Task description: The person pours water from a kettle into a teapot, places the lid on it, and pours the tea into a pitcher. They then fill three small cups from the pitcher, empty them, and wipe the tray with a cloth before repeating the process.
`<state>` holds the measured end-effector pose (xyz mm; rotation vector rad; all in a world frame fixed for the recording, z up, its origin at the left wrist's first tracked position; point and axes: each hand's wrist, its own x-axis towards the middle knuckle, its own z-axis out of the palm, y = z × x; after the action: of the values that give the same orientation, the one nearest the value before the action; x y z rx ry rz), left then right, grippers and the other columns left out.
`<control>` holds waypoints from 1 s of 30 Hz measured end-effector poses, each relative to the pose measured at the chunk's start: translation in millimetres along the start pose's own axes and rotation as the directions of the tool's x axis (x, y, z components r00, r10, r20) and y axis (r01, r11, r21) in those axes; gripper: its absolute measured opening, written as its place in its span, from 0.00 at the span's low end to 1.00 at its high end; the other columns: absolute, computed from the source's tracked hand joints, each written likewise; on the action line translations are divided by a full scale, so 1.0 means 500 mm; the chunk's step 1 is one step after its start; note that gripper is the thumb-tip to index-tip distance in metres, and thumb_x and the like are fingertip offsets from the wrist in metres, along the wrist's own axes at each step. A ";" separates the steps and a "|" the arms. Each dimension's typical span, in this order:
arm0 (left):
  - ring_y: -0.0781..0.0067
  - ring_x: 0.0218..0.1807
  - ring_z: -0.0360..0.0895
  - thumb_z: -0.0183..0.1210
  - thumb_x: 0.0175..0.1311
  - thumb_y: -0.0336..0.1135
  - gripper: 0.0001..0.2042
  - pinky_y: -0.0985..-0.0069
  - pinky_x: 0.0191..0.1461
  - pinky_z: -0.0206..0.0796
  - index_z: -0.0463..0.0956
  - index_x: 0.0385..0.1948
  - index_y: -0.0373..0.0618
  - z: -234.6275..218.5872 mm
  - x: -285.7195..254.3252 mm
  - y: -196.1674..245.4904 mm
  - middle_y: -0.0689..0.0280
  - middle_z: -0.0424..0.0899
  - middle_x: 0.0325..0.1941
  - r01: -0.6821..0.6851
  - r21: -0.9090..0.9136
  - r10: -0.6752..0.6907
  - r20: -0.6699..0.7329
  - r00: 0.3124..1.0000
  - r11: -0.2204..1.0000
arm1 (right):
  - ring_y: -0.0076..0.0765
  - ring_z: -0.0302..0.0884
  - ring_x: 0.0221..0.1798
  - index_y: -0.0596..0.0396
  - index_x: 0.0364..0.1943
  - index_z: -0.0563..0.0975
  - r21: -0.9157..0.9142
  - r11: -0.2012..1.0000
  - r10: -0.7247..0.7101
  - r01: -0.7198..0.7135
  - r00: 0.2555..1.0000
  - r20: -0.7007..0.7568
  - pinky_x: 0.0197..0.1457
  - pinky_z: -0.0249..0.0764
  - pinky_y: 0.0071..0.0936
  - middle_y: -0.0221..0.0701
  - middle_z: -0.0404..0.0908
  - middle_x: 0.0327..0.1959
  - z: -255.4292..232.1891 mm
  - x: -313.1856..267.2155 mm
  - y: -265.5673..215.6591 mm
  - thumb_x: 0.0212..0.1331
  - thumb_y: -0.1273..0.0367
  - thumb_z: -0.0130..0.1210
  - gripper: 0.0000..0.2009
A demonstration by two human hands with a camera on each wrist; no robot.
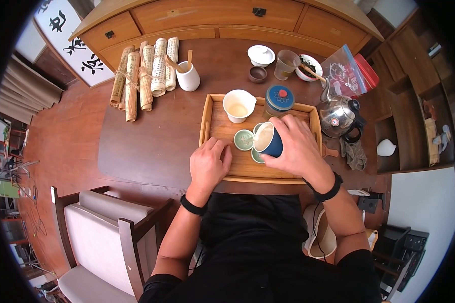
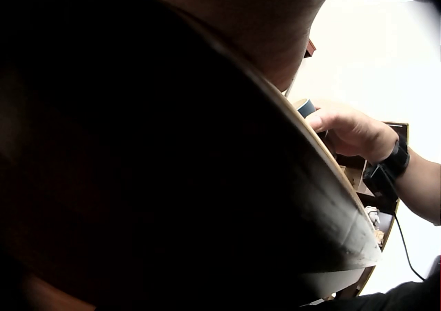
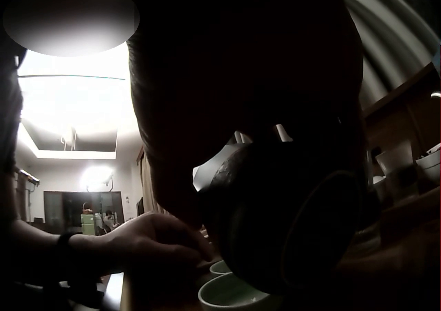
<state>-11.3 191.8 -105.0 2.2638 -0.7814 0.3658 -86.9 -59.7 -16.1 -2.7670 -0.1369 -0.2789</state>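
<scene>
My right hand (image 1: 299,145) grips a dark blue cup (image 1: 274,147) with a pale inside, tilted to the left over small green teacups. A thin stream runs from its lip toward the left teacup (image 1: 244,140). Two more teacups, one of them the front teacup (image 1: 258,156), lie partly hidden beneath the blue cup. All stand on a wooden tray (image 1: 237,178). My left hand (image 1: 209,160) rests at the tray's left front edge, fingers loosely bent and holding nothing. In the right wrist view the cup (image 3: 275,221) looms dark above the teacups' rims.
On the tray stand a white pitcher (image 1: 239,106) with liquid and a blue-lidded jar (image 1: 279,100). Right of it are a steel kettle (image 1: 338,117) and a crumpled cloth (image 1: 354,154). Paper scrolls (image 1: 145,76), a white tool holder (image 1: 188,77) and a lidded bowl (image 1: 261,55) stand behind.
</scene>
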 end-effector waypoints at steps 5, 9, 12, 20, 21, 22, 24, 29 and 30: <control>0.54 0.37 0.88 0.71 0.68 0.30 0.04 0.59 0.42 0.81 0.89 0.40 0.49 0.002 0.001 0.000 0.63 0.86 0.36 -0.017 0.001 0.017 -0.008 1.000 1.000 | 0.60 0.82 0.64 0.59 0.69 0.77 0.140 0.987 0.086 -0.078 0.995 -0.051 0.69 0.79 0.51 0.44 0.82 0.60 -0.006 -0.010 0.004 0.48 0.59 0.83 0.42; 0.54 0.37 0.88 0.71 0.67 0.30 0.04 0.59 0.41 0.81 0.89 0.40 0.49 0.002 0.001 0.000 0.63 0.87 0.36 -0.006 0.025 0.006 0.006 1.000 1.000 | 0.61 0.82 0.67 0.60 0.71 0.75 0.342 0.931 0.167 -0.129 0.983 -0.083 0.70 0.79 0.53 0.49 0.82 0.65 -0.011 -0.040 0.027 0.51 0.61 0.83 0.42; 0.54 0.37 0.87 0.71 0.67 0.30 0.03 0.59 0.41 0.81 0.88 0.40 0.49 0.003 0.003 0.002 0.63 0.86 0.35 -0.016 0.037 0.016 0.007 1.000 0.999 | 0.56 0.83 0.71 0.60 0.73 0.73 0.450 0.879 0.252 -0.158 0.955 -0.156 0.74 0.78 0.48 0.48 0.83 0.68 0.010 -0.081 0.067 0.53 0.65 0.83 0.43; 0.52 0.41 0.88 0.72 0.67 0.32 0.06 0.57 0.44 0.82 0.88 0.43 0.48 -0.012 0.011 0.008 0.62 0.87 0.39 0.009 0.074 -0.015 0.088 0.996 0.997 | 0.48 0.82 0.75 0.60 0.79 0.70 0.631 0.714 0.480 -0.305 0.869 -0.123 0.78 0.76 0.42 0.45 0.82 0.71 0.054 -0.107 0.114 0.60 0.69 0.80 0.43; 0.50 0.47 0.88 0.74 0.66 0.34 0.13 0.56 0.49 0.82 0.87 0.50 0.47 -0.019 0.017 0.013 0.60 0.87 0.46 0.098 0.051 -0.107 0.208 0.972 0.994 | 0.48 0.82 0.75 0.60 0.79 0.70 0.635 0.711 0.481 -0.302 0.867 -0.127 0.78 0.76 0.42 0.45 0.82 0.71 0.060 -0.110 0.121 0.60 0.69 0.80 0.43; 0.48 0.52 0.89 0.75 0.66 0.36 0.19 0.55 0.54 0.83 0.86 0.58 0.46 -0.026 0.024 0.022 0.58 0.88 0.52 0.191 0.039 -0.193 0.326 0.925 0.981 | 0.49 0.81 0.75 0.60 0.80 0.69 0.636 0.715 0.477 -0.290 0.867 -0.140 0.79 0.76 0.43 0.45 0.82 0.72 0.068 -0.115 0.127 0.60 0.68 0.80 0.44; 0.47 0.57 0.88 0.76 0.65 0.38 0.27 0.55 0.60 0.82 0.82 0.66 0.45 -0.040 0.041 0.045 0.55 0.86 0.58 0.206 0.034 -0.203 0.379 0.903 0.978 | 0.50 0.81 0.76 0.59 0.81 0.68 0.642 0.714 0.475 -0.279 0.867 -0.152 0.79 0.76 0.45 0.46 0.81 0.73 0.081 -0.128 0.131 0.61 0.68 0.81 0.45; 0.56 0.49 0.90 0.79 0.62 0.38 0.41 0.58 0.60 0.82 0.73 0.80 0.45 -0.015 0.057 0.055 0.56 0.85 0.63 0.177 0.074 -0.192 0.439 0.878 0.981 | 0.61 0.78 0.77 0.65 0.80 0.66 0.467 0.811 0.487 -0.352 0.848 -0.208 0.79 0.75 0.50 0.56 0.76 0.76 0.105 -0.182 0.110 0.65 0.69 0.76 0.42; 0.56 0.49 0.90 0.79 0.62 0.38 0.41 0.58 0.60 0.82 0.74 0.80 0.44 -0.010 0.061 0.058 0.56 0.85 0.62 0.176 0.081 -0.193 0.429 0.882 0.981 | 0.61 0.78 0.77 0.65 0.80 0.66 0.472 0.809 0.490 -0.352 0.846 -0.209 0.79 0.75 0.50 0.56 0.76 0.76 0.114 -0.190 0.107 0.65 0.69 0.76 0.42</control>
<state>-5.9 165.8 -72.4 2.4674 -0.7690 -0.2313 -162.7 -94.7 -106.3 -2.2047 0.4602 -0.5079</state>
